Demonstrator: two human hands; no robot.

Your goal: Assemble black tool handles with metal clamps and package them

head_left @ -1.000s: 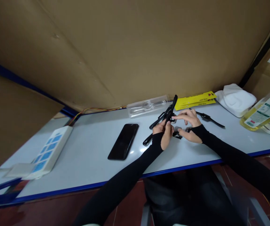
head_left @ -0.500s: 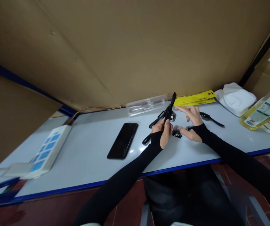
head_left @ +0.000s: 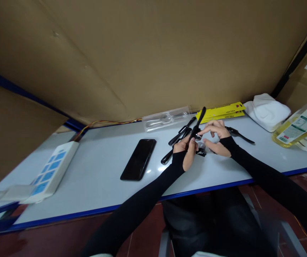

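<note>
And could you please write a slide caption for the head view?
Left hand holding a slim black piece, right hand close beside it, smartphone on the table.

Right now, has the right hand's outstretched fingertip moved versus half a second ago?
Yes, downward in view: the outstretched fingertip of the right hand shows farther below the yellow cards, close to the black piece in the left hand.

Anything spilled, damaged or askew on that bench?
No spill or damage shows. The clear plastic bottle of yellow liquid looks tilted, perhaps just lens distortion. The long, thin black pieces beside the left hand lie slanted, seemingly overlapping.
</note>
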